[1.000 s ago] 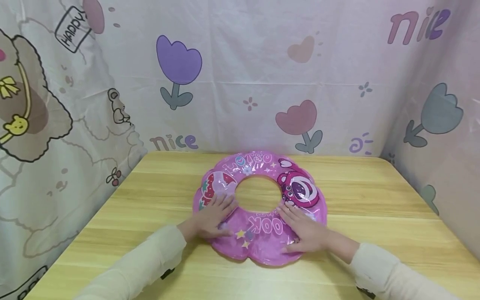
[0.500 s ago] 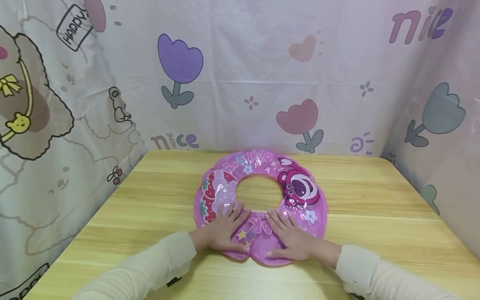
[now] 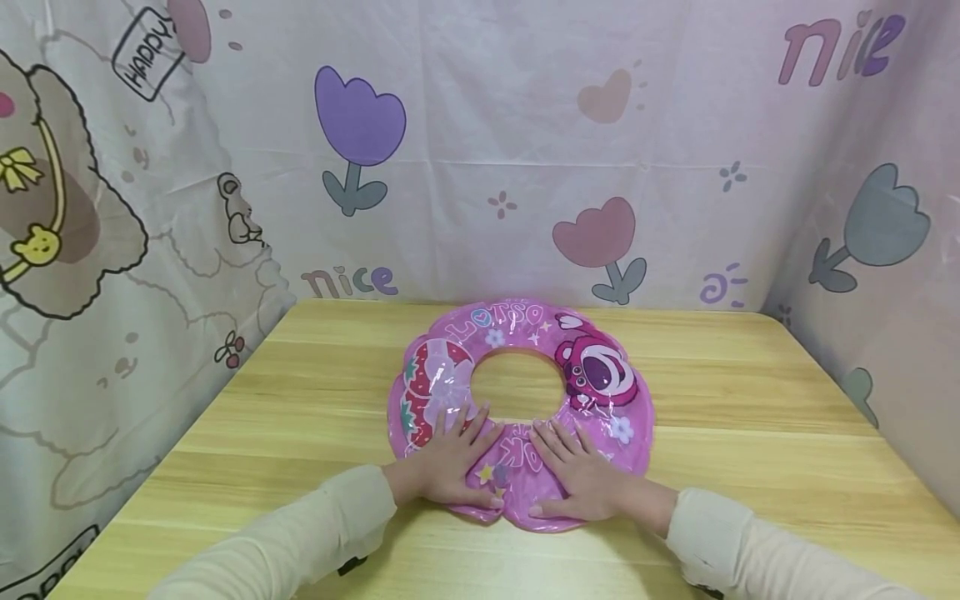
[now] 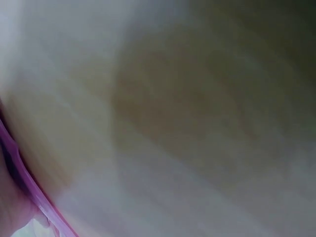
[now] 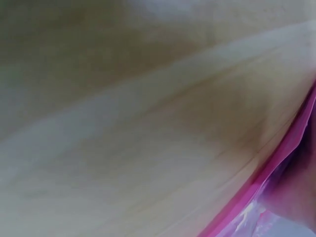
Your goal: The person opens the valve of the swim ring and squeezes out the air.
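Observation:
A pink inflatable swim ring (image 3: 517, 325) with a scalloped edge lies on the wooden table (image 3: 315, 375), printed with strawberries, a bear and lettering. It looks rather flat. On its near left part rests my left hand (image 3: 453, 462), fingers spread and straight, pressing the plastic. My right hand (image 3: 581, 475) lies flat on the near right part, fingers straight and pointing inward to the hole. Between the two thumbs the near rim dips in a notch. Both wrist views catch only the ring's pink edge (image 4: 37, 192) beside part of a hand, above blurred table.
A patterned cloth (image 3: 480, 117) with tulips and lettering hangs behind the table and along both sides. The table's back edge lies close behind the ring. Light sleeves (image 3: 300, 533) cover both forearms.
Both hands have slid inward along the ring's near part, the left to the right and the right to the left, so they lie closer together. In the last half second they barely moved.

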The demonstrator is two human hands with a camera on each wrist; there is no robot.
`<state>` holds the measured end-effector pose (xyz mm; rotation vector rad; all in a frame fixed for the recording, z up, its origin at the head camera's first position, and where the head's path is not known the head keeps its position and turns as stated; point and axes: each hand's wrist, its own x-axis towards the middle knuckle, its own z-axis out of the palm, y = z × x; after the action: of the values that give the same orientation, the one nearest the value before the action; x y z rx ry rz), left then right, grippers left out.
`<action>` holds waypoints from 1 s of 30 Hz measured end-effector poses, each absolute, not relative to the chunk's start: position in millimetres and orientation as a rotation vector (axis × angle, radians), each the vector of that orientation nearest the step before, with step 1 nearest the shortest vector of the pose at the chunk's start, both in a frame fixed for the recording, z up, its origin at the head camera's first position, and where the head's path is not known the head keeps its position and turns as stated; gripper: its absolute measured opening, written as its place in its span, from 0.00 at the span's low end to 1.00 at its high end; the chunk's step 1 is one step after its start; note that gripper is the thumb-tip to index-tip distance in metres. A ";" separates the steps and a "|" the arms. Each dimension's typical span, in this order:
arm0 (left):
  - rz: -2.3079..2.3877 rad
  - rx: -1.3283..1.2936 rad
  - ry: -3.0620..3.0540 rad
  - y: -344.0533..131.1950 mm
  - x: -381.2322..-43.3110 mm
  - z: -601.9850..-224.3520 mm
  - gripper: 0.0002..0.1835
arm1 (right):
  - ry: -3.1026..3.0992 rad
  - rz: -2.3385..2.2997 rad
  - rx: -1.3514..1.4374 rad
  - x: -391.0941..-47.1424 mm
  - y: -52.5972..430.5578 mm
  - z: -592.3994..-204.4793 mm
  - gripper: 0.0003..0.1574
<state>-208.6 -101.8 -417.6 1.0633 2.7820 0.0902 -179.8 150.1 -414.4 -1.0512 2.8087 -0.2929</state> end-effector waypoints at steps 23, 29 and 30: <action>0.002 1.106 2.847 -104.1 -206.4 -417.4 0.56 | 2.882 -0.112 -1.134 -175.1 121.6 -409.8 0.45; 0.093 1.132 2.885 -115.8 -206.2 -415.7 0.56 | 3.010 -0.123 -1.043 -172.5 132.6 -410.2 0.53; 0.105 1.122 2.891 -118.7 -206.2 -415.1 0.57 | 3.019 -0.124 -1.012 -172.0 136.5 -410.2 0.56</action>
<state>-206.2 -118.7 -415.1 1.1221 2.8906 0.1054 -172.0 136.5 -410.2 -1.0120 3.0191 -0.1244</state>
